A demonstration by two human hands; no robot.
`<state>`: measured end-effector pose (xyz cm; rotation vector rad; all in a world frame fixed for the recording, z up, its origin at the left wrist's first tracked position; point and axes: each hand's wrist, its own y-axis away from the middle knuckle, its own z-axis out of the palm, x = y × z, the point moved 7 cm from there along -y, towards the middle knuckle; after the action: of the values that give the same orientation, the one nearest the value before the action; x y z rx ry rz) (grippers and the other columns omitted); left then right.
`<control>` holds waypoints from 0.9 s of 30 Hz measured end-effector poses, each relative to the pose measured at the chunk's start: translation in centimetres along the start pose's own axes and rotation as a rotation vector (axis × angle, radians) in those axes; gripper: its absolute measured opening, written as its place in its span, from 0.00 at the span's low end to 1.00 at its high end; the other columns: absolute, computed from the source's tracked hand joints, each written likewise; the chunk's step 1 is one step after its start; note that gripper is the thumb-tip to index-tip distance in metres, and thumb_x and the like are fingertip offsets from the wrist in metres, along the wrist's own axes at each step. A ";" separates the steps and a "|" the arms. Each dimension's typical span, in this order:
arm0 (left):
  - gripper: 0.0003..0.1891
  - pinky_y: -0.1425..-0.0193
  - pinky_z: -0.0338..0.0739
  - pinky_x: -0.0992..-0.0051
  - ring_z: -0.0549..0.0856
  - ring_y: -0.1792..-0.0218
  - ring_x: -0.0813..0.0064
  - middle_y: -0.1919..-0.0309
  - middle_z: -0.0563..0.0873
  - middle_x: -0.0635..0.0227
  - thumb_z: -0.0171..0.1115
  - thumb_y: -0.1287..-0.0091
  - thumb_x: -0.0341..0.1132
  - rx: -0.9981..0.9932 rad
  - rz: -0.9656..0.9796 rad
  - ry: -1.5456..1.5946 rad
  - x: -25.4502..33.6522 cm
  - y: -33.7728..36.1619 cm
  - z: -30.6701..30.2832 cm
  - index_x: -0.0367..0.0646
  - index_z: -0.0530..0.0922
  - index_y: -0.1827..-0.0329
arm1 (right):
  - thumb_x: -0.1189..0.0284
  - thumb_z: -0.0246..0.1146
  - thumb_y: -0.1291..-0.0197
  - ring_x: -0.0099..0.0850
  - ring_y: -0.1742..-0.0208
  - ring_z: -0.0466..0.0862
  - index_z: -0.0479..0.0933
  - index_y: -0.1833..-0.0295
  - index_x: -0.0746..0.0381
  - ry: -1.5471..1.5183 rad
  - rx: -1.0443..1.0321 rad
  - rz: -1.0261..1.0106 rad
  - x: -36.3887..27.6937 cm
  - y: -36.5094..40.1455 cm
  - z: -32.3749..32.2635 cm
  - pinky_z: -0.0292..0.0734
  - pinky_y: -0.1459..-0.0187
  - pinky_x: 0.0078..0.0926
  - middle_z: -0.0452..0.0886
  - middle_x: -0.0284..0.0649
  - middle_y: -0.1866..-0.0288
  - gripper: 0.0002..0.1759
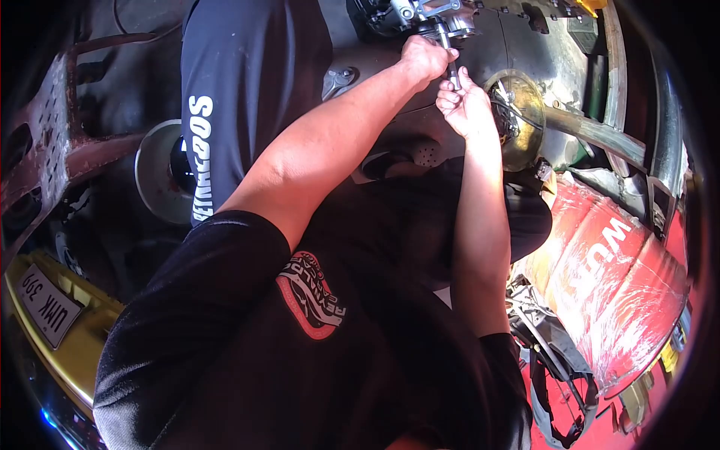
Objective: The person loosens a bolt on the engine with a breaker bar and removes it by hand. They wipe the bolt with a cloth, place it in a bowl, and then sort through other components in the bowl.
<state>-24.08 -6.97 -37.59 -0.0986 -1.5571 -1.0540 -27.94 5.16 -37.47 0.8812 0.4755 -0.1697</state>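
Note:
My left hand [427, 60] is closed around the upper shaft of a slim metal hand tool [445, 39], close against a metal mechanical assembly [420, 12] at the top of the view. Just below it, my right hand [466, 106] grips the tool's lower end, thumb raised along it. The tool stands nearly in line with my right forearm, and its upper end meets the assembly. Exactly where it engages is too small to tell. Part of the shaft is hidden behind my left fingers.
A brass-coloured round pan [534, 139] holding small parts is right of my right hand. A dark trouser leg [255, 90] with white lettering rises at left. Red plastic-wrapped material [600, 277] lies at right; a yellow bumper with a licence plate [46, 304] is lower left.

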 end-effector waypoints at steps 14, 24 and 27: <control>0.12 0.59 0.75 0.70 0.81 0.68 0.75 0.69 0.87 0.65 0.74 0.40 0.38 -0.168 0.004 0.000 -0.5 0.4 0.8 0.38 0.85 0.66 | 0.66 0.56 0.31 0.57 0.63 0.82 0.75 0.53 0.69 1.504 0.789 -1.233 -2.3 4.0 4.5 0.78 0.58 0.48 0.80 0.51 0.69 0.15; 0.11 0.62 0.77 0.70 0.82 0.71 0.75 0.73 0.87 0.65 0.72 0.38 0.38 -0.142 0.026 -0.015 1.1 1.1 -0.1 0.36 0.86 0.67 | 0.60 0.54 0.27 0.19 0.83 0.60 0.74 0.56 0.59 -0.044 -0.375 -0.003 -1.0 -0.9 0.9 0.59 0.71 0.19 0.63 0.29 0.80 0.13; 0.11 0.66 0.75 0.69 0.81 0.72 0.76 0.73 0.87 0.66 0.72 0.38 0.38 -0.214 -0.015 -0.016 -0.2 0.0 -0.5 0.37 0.87 0.67 | 0.64 0.55 0.27 0.19 0.81 0.64 0.74 0.54 0.59 0.125 -0.070 -0.118 -0.3 -1.5 0.6 0.63 0.70 0.22 0.68 0.32 0.78 0.10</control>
<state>-23.63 -7.17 -37.83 -0.2429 -1.4573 -1.2322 -28.55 3.70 -38.07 0.7982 0.6470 -0.2050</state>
